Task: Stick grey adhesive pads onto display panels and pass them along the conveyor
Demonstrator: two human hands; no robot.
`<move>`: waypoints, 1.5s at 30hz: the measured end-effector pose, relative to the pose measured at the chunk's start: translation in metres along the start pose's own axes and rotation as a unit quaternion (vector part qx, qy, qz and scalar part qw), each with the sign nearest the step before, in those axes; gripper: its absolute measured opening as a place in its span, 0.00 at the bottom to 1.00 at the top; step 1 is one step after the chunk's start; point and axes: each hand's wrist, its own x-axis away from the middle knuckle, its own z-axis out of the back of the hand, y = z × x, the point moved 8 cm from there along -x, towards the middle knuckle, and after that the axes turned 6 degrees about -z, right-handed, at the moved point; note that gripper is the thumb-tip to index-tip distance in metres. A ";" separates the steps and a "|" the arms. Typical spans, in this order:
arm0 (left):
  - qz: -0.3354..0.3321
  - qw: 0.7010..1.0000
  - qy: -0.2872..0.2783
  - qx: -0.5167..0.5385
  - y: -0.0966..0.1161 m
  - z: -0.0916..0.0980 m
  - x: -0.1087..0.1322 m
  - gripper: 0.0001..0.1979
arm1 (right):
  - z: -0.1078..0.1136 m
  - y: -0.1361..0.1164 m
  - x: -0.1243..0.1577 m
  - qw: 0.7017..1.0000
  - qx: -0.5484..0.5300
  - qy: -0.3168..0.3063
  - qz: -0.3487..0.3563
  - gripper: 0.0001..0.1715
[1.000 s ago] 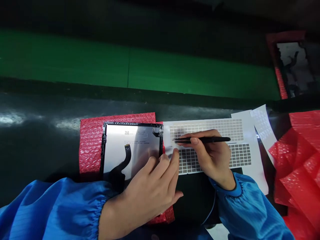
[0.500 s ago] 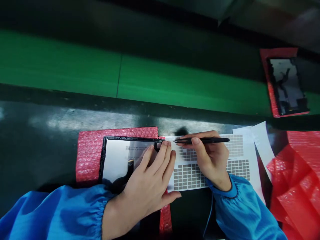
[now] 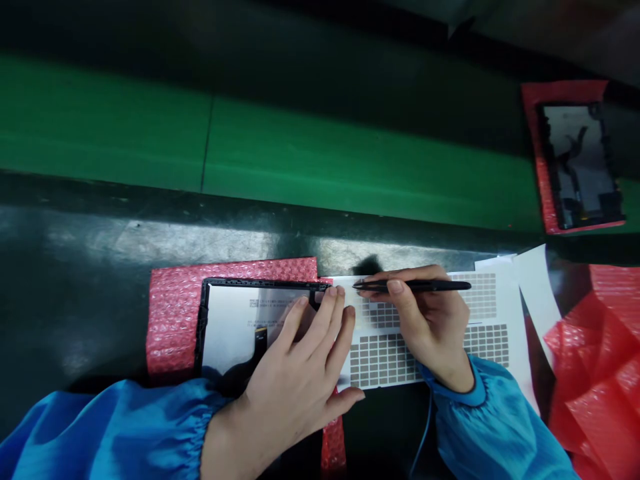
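My left hand [image 3: 295,373] lies flat with its fingers outstretched across the right end of a display panel [image 3: 230,320]. The panel has a black frame, a silvery back with printed codes, and a dark flex cable partly under my hand. Beneath it is pink bubble wrap [image 3: 173,320]. Black tweezers [image 3: 435,285] are pinched in my right hand [image 3: 435,320], their tips pointing left, close to my left fingertips. Under my right hand is a white sheet of small grey rectangular stickers [image 3: 383,357]. Whether the tips hold anything is too small to tell.
Crumpled red bubble wrap [image 3: 595,373] lies at the right, beside white paper [image 3: 540,287]. A green strip [image 3: 350,167] with a dark seam runs behind the dark bench. Another panel [image 3: 580,167] rests on red wrap at the upper right.
The seam in the green strip has shifted left. My right hand with the tweezers appears slightly farther right, as does the sticker sheet. My left hand stays on the panel.
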 end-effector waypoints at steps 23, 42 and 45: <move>-0.044 0.998 0.033 -0.011 0.018 0.036 0.025 0.39 | -0.004 -0.023 0.008 0.993 -0.100 0.062 0.000 0.07; -0.114 0.992 0.036 0.042 -0.008 0.074 0.107 0.16 | -0.124 -0.073 0.050 0.997 -0.057 0.035 0.023 0.03; -0.041 0.999 -0.002 0.012 -0.019 0.044 0.104 0.26 | -0.136 -0.056 0.048 0.998 -0.056 -0.006 -0.018 0.01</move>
